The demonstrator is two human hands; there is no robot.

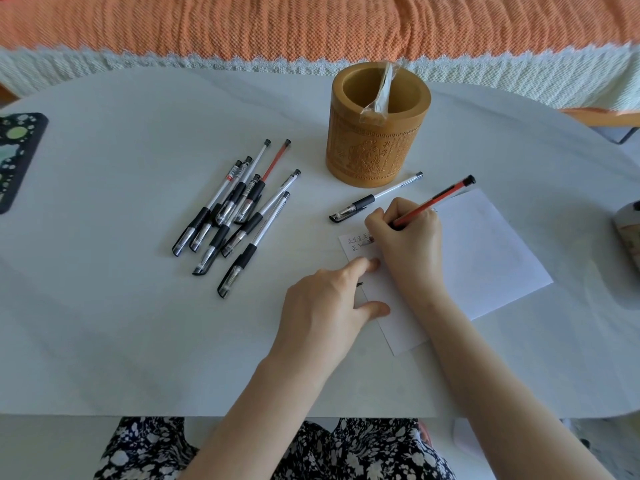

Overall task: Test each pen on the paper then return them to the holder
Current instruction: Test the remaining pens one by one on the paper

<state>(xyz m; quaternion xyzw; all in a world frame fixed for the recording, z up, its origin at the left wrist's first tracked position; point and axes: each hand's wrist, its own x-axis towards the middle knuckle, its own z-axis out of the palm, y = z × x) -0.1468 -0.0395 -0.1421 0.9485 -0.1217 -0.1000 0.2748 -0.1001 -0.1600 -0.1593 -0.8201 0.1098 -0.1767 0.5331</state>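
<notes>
From the head view, we see our right hand (408, 237) right of center in the frame, its fingers clamped around a red pen (434, 200) in a writing grip. The barrel slants up toward the upper right and the tip meets the paper (491, 258) at its upper-left corner. A few small written marks sit there already, so we judge this pen is being tested beside them, keeping the marks in tidy rows.

Our left hand (329, 306) lies lower and left of the right, palm down. Its fingers are spread, with fingertips (372, 265) pressing the paper's left edge. We take that as bracing, so the sheet does not slide under the stroke. A small dark piece shows just beside this hand; we cannot tell what it is.

One black pen (375, 197) lies alone on the tabletop (121, 323), between the holder and the paper. It may have been set apart from the rest, though we cannot say whether it has been tried.

The pile of pens (232, 216) sits left of center, capped and loosely fanned, well apart from the paper and likely waiting their turn.

The holder (377, 133), a carved bamboo cup at upper center, stands upright. It contains only a clear wrapped item (381, 95), so no pens are back in it yet.
</notes>
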